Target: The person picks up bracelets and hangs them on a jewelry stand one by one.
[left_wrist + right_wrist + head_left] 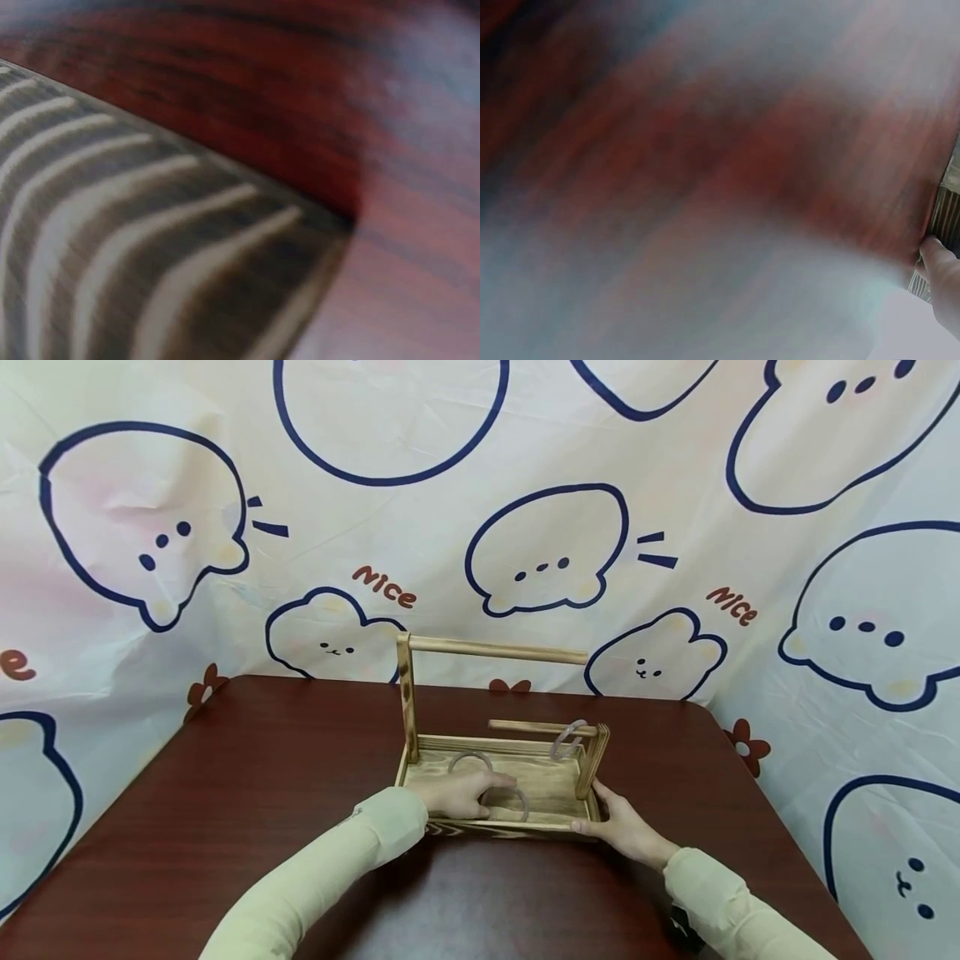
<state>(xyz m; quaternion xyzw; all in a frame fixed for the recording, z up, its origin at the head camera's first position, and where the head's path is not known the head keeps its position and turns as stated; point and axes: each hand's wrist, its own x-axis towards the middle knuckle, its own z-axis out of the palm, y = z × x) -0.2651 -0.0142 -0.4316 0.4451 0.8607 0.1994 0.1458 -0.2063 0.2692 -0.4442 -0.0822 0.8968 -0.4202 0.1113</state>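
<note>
A wooden tray-based rack (555,789) stands on the table, with a tall post and long bar at its left and a lower post and short bar at its right. My left hand (461,792) reaches into the tray, index finger and thumb apart, over a clear bangle (523,806) that it partly covers. Another bangle (471,755) lies behind that hand. A third bangle (566,742) hangs on the short bar. My right hand (626,828) grips the tray's right front corner, thumb on the front edge. The left wrist view shows the tray's striped side (112,225); the right wrist view shows fingers at its edge.
The dark red-brown table (262,777) carries the rack near its middle. A patterned cloth (420,543) hangs behind the table and along both sides. A small dark object (684,927) sits beneath the right sleeve.
</note>
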